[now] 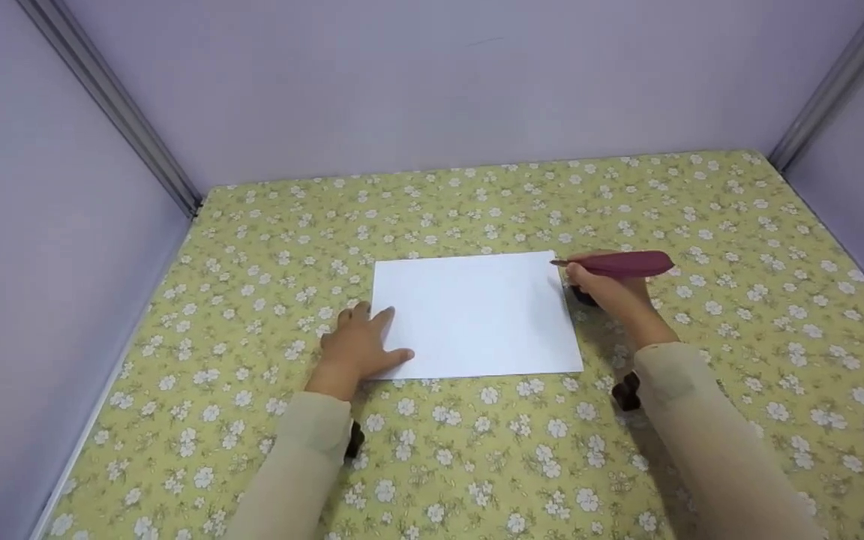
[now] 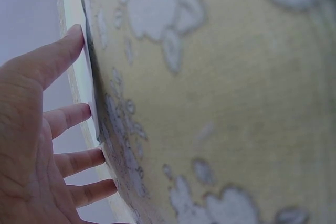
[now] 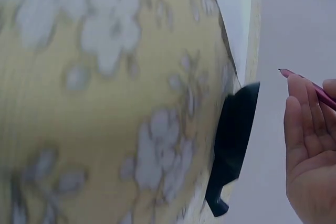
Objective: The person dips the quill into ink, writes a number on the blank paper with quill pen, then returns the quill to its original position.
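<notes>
A blank white sheet of paper (image 1: 477,315) lies on the flowered cloth. My left hand (image 1: 361,341) rests on its left edge with the fingers spread; in the left wrist view the thumb and fingertips (image 2: 76,35) press down along the sheet's edge. A maroon feather pen (image 1: 631,264) is pinched in my right hand (image 1: 616,292), its tip over the paper's top right corner. In the right wrist view the pen's tip (image 3: 283,72) shows clear of the table. Below the right hand stands a small black object (image 3: 233,145), partly hidden by the hand in the head view.
A yellow-green cloth with white flowers (image 1: 439,465) covers the table. Pale lilac panels (image 1: 432,90) rise at the back and both sides, with metal posts (image 1: 117,97) at the corners.
</notes>
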